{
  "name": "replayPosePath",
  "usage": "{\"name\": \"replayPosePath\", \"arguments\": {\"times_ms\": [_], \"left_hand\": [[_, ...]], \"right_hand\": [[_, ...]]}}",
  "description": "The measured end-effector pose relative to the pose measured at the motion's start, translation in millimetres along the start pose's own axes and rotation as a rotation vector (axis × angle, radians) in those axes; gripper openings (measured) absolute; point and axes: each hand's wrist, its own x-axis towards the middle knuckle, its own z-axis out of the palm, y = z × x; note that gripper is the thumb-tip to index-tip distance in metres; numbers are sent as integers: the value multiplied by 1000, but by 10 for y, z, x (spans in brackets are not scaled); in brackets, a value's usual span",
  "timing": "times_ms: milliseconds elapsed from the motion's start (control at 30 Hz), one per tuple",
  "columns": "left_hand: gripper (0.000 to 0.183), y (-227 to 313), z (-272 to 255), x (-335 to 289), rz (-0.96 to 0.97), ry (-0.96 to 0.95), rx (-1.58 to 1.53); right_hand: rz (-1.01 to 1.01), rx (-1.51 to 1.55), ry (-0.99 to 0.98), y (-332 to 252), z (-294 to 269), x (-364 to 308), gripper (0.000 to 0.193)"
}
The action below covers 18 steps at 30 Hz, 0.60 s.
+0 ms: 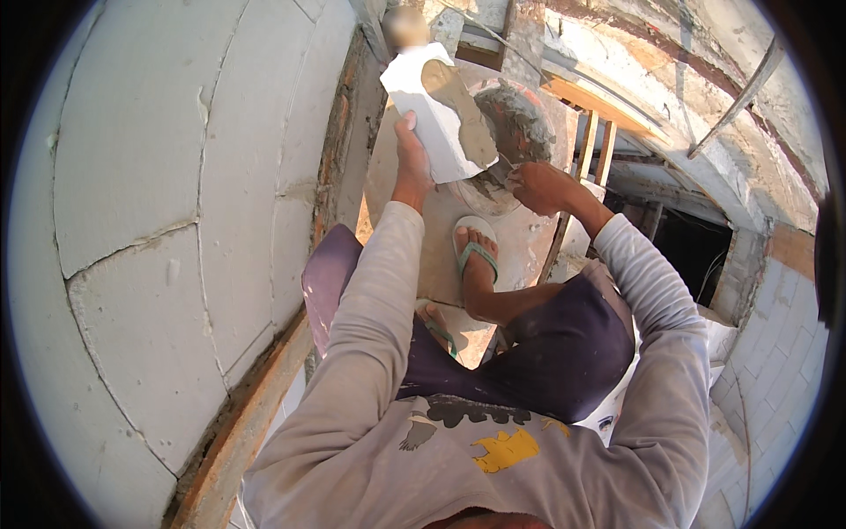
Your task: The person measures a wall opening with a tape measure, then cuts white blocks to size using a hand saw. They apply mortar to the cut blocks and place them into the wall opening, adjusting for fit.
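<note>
My left hand (412,159) grips a white lightweight concrete block (429,132) by its left side, holding it tilted over the basin. Wet grey mortar (460,113) lies in a thick uneven layer along the block's right-hand face. Close to the block's near right corner, my right hand (541,187) is closed around a trowel; only a thin metal part shows, and its blade is hard to make out. Under and beside the block stands a round basin (553,115) with grey mortar inside, partly covered by the block.
A pale block wall (141,203) with mortar joints rises at my left. My sandalled feet (476,247) rest on a narrow board platform (436,282). Wooden slats (597,150) and a dark opening (692,251) lie at right. Beyond the block is a blurred round shape (405,28).
</note>
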Motion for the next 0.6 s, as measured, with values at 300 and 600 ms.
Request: {"name": "replayPosePath", "arguments": {"times_ms": [300,600], "left_hand": [[74,201,-18,136,69,150,-108],[70,588,424,-117,123,291,-180]], "right_hand": [[53,1504,15,547,699,-323,46],[-163,1351,547,219,997,-976,46]]}}
